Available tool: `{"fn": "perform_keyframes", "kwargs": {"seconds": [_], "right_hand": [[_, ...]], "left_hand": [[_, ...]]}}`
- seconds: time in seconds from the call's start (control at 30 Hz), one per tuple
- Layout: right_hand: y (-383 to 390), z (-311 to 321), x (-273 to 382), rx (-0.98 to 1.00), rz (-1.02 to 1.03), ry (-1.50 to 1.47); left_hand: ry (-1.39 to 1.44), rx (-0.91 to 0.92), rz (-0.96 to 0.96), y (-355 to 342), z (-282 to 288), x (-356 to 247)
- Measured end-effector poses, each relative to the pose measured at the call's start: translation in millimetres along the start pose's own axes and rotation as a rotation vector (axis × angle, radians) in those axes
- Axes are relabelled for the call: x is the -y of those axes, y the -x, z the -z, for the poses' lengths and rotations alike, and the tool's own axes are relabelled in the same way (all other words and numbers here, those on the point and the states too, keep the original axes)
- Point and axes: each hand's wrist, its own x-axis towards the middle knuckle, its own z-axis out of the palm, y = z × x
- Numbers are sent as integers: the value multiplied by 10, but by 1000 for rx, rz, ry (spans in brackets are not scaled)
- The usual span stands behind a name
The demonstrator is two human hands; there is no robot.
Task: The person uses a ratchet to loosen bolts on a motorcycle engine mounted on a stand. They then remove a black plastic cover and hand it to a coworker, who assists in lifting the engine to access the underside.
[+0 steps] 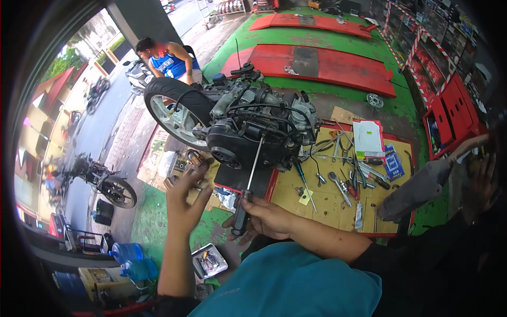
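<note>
My right hand (266, 216) is closed around the black handle of a long screwdriver (254, 168). Its shaft slants up, and its tip meets the side of a scooter engine (240, 142), though the exact contact spot is too small to make out. The engine, with its black cover and hoses, rests on a red stand, joined to a rear wheel (177, 108) with a white rim. Left of the screwdriver, my left hand (187, 198) is raised with fingers apart, slightly blurred and holding nothing visible. Just beyond its fingers lies a metal part (196, 158).
Cardboard (327, 203) at right carries pliers, wrenches, a ratchet (338, 187) and screwdrivers. A small tray (209, 261) of parts lies low on the green floor. Another person's hand (481, 182) shows at far right; a seated person (177, 61) in blue is behind the wheel.
</note>
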Motion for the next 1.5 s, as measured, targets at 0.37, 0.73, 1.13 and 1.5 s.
{"fn": "perform_keyframes", "kwargs": {"seconds": [0.37, 0.73, 1.13, 1.5], "right_hand": [[562, -390, 13, -299, 259, 204], [-608, -1413, -616, -1765, 542, 1111], [-911, -1269, -692, -1394, 983, -241], [-1086, -1240, -679, -2168, 563, 1443]], "left_hand": [[103, 741, -411, -2289, -425, 489], [242, 646, -577, -2415, -835, 637], [271, 721, -526, -2456, -822, 658], [236, 659, -665, -2451, -859, 801]]}}
